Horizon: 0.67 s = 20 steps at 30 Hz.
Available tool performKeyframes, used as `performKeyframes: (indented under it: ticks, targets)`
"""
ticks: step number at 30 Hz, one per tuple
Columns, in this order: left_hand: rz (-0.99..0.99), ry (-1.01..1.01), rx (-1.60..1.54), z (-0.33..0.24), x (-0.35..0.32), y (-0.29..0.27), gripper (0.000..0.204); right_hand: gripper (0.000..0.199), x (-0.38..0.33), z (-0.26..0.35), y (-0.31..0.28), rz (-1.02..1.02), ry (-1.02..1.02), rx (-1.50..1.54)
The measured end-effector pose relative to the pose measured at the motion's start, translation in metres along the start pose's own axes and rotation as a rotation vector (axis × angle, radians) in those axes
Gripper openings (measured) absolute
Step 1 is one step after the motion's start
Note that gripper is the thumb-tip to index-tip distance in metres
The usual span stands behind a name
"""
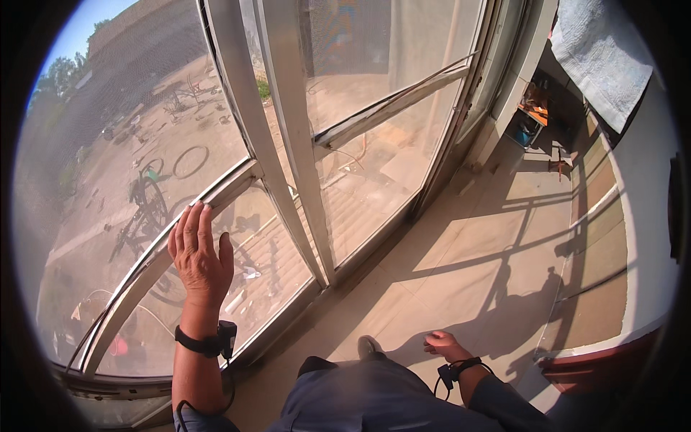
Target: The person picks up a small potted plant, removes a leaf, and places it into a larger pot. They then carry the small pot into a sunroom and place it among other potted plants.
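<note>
left hand (198, 252) grip wide, flat on window frame (155, 263) | right hand (446, 346) grip unclear, fingers hidden

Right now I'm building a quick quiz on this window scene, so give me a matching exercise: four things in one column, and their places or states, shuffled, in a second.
Things:
1. left hand
2. right hand
3. bicycle
4. grey cloth

Places or states:
A. hanging at the upper right, against the white wall
B. outside on the ground, seen through the glass
C. open, fingers up, against the window frame
D. low beside the body, over the sunlit floor, holding nothing

Pairs: 1-C, 2-D, 3-B, 4-A
</note>
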<state>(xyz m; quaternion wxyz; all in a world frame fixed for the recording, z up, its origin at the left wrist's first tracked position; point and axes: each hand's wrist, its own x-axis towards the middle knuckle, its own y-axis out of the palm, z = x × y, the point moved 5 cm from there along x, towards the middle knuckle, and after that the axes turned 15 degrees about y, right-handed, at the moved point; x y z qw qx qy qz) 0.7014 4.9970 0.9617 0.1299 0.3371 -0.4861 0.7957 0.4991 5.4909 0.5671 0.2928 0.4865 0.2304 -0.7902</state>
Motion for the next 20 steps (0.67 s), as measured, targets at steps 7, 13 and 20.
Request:
performKeyframes:
  ticks: [7, 13, 20]
  targets:
    - [0.007, -0.06, 0.135, 0.09, 0.023, 0.058, 0.06, 0.033, 0.038, 0.101, 0.068, 0.093, -0.054, -0.132]
    - [0.066, -0.152, 0.166, 0.186, 0.022, 0.097, 0.061, 0.029, 0.039, 0.131, 0.126, 0.033, -0.016, -0.009]
    - [0.172, -0.241, 0.207, 0.279, 0.001, 0.137, 0.068, 0.031, 0.066, 0.126, 0.197, -0.034, 0.072, -0.041]
